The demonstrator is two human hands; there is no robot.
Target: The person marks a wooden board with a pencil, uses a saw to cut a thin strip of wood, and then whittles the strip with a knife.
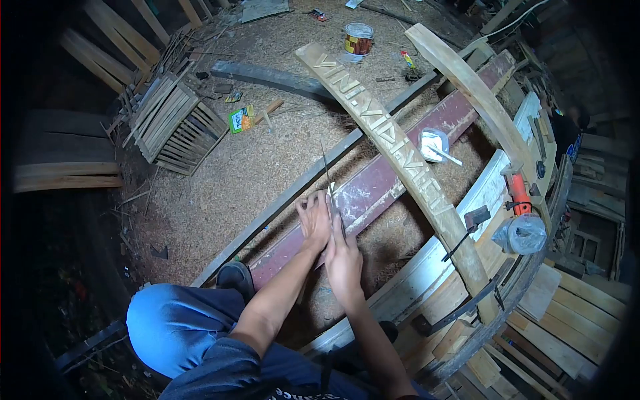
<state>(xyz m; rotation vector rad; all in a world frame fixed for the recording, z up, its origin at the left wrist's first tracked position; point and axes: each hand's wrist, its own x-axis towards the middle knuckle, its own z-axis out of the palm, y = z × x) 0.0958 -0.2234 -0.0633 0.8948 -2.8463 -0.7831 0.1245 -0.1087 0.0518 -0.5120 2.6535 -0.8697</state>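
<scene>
My right hand is closed round the near end of a long thin-bladed tool, its index finger stretched along it. The blade shows nearly edge-on and points away from me. Close against it, my left hand presses its fingers down at the edge of a reddish plank. A small pale piece of wood pokes out by the left fingertips, beside the blade; the rest of it is hidden. Right of both hands, a curved board with raised carved letters lies across the plank.
A white plastic tub with a pale stick stands on the plank. An orange power tool and a clear plastic bag lie at right. A slatted wooden crate and a paint can stand on the shavings-covered floor.
</scene>
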